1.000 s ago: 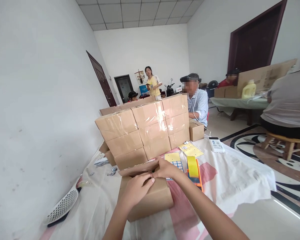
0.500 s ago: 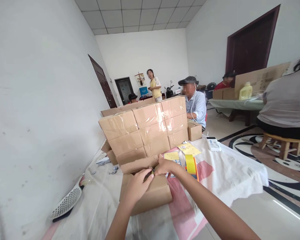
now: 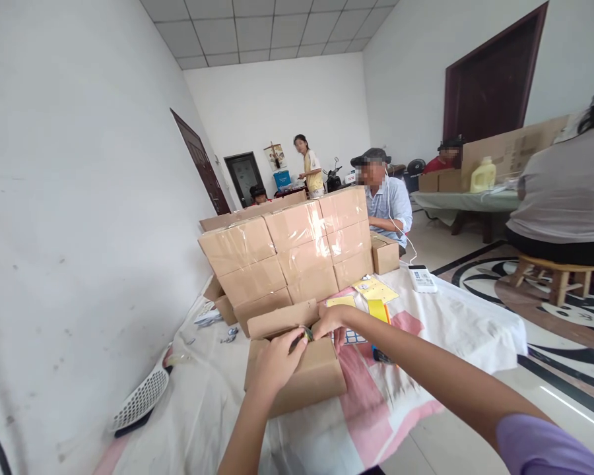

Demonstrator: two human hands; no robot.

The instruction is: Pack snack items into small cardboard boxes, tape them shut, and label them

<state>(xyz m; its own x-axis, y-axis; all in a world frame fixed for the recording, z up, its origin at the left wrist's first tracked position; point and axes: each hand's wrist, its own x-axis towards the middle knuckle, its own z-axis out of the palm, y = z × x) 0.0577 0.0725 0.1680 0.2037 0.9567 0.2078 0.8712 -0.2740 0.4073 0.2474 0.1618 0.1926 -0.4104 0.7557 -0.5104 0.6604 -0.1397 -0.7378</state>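
An opened cardboard box [image 3: 301,389] sits on the cloth before me, its far flap [image 3: 282,316] raised. My left hand [image 3: 280,359] lies over the box's left part. Its thumb and forefinger close on a small dark item with yellow-green [image 3: 307,334] at the opening; its kind is not clear. At the right end of the box, my right hand [image 3: 332,322] is bent downward, its fingers closed about the box's edge and partly hidden. Beside it lies a tape dispenser [image 3: 379,316] with yellow tape, partly behind my right forearm.
Taped cardboard boxes [image 3: 287,254] form a stacked wall behind the open box. Yellow sheets [image 3: 375,288], a white device with a cable [image 3: 422,280], and a white perforated object [image 3: 143,399] lie around. A co-worker [image 3: 389,198] sits beyond; other people are farther off.
My view has shifted slightly. My right forearm is raised and more level, with a purple sleeve now showing. Both hands stay at the box's opening. The standing person has turned.
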